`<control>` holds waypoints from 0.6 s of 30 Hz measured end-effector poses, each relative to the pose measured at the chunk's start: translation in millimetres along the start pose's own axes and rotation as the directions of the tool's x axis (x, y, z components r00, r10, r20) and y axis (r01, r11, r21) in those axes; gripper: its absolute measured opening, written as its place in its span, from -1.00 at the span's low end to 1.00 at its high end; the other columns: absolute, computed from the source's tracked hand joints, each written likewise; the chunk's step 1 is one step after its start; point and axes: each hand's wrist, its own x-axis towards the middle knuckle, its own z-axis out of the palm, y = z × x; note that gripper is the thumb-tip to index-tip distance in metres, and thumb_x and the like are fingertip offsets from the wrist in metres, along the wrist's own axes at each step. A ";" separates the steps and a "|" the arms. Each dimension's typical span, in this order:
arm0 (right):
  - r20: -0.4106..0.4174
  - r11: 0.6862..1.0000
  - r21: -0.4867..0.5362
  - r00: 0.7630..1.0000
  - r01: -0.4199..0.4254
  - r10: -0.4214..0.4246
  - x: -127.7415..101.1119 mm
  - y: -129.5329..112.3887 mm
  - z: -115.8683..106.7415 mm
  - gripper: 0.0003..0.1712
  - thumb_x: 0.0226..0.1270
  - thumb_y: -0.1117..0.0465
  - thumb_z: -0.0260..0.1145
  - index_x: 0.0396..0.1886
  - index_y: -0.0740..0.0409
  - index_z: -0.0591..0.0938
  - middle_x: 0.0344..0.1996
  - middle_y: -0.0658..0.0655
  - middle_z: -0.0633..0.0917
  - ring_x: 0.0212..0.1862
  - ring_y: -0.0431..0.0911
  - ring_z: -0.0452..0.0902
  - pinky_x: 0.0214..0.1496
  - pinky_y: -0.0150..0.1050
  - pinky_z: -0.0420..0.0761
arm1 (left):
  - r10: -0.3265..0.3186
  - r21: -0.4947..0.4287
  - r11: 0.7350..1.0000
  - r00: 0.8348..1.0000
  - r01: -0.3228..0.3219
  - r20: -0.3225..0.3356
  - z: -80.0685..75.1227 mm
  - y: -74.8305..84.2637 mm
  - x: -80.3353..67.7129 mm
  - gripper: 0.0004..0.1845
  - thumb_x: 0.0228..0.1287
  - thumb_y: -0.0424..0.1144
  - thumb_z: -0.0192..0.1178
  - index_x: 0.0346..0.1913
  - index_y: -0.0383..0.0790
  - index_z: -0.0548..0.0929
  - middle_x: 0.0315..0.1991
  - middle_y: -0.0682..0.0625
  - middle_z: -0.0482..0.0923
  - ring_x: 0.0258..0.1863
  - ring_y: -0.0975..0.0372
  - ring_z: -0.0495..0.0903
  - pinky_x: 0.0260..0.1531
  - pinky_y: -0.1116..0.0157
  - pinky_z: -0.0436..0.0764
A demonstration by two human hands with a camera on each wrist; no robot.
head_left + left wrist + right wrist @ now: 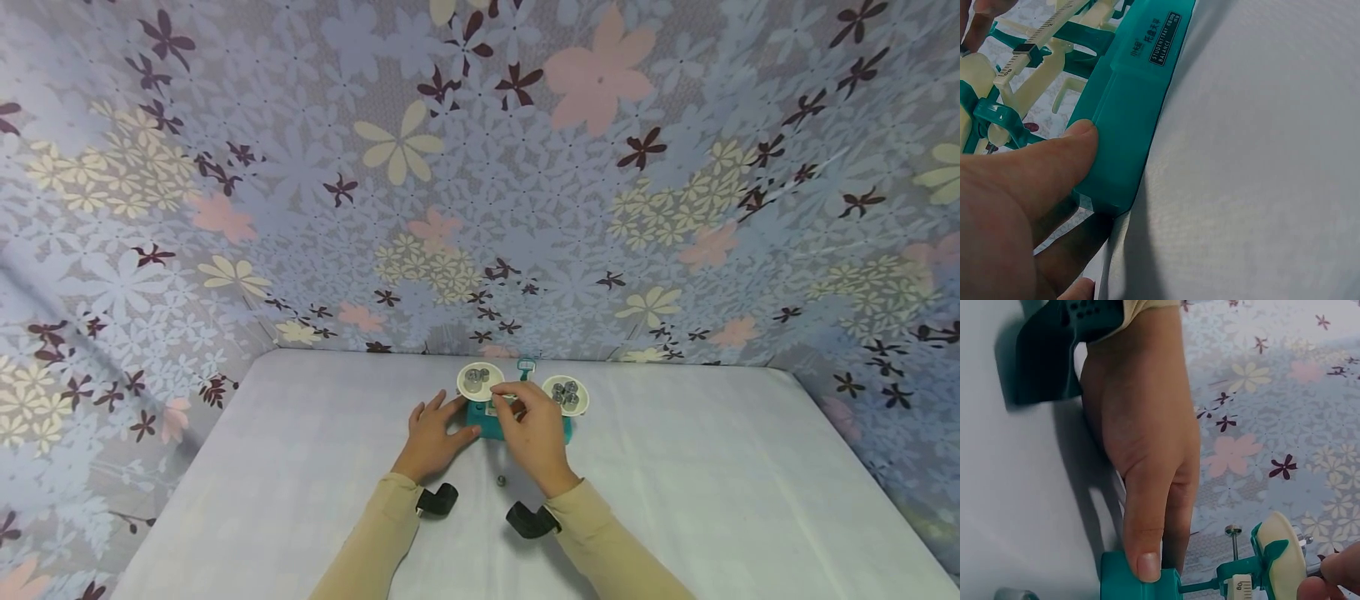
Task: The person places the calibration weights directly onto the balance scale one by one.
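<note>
A teal tray balance (pixel 487 427) with cream pans stands on the table. My left hand (pixel 437 440) grips the left end of its base, the thumb (pixel 1082 140) lying on the teal casing. Above the balance, my right hand (pixel 534 433) has its fingertips by the edge of the left pan (pixel 463 392). They pinch a small grey metal piece (pixel 1314 569), mostly hidden by the fingers. Metal weights (pixel 474 381) sit in the left pan. Several metal pieces (pixel 564 393) lie in the right pan (pixel 581 406). A scale bar with a dark slider (pixel 1024 48) runs between the pans.
A small metal piece (pixel 501 481) lies on the white-covered table (pixel 337 417), between my forearms. Behind the balance rises a teal upright part (pixel 527 367). Flowered fabric (pixel 487 208) hangs at the back and sides. Black wrist mounts (pixel 531 521) stick out from both sleeves.
</note>
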 end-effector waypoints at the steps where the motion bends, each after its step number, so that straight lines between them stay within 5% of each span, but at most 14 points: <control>1: -0.002 1.000 -0.004 1.000 0.004 -0.004 0.6 0.0 0.4 -0.88 0.36 0.32 0.37 -0.18 0.13 0.79 -0.30 0.04 0.73 -0.48 -0.24 0.58 -0.46 -0.32 0.60 | 0.000 0.001 1.000 1.000 0.000 -0.001 0.1 -0.1 0.1 -0.34 0.37 0.04 0.28 0.39 -0.27 0.48 0.37 -0.23 0.45 0.50 -0.13 0.16 0.46 -0.22 -0.07; 18: -0.040 0.995 -0.096 0.999 0.021 -0.025 11.3 -1.2 5.4 -0.89 0.30 0.33 0.40 -0.22 0.15 0.80 -0.35 0.07 0.74 -0.56 -0.24 0.48 -0.49 -0.27 0.48 | 0.013 -0.002 1.000 1.000 -0.013 0.004 -1.7 0.9 0.1 -0.34 0.38 0.04 0.26 0.40 -0.27 0.47 0.37 -0.23 0.44 0.50 -0.14 0.16 0.45 -0.24 -0.07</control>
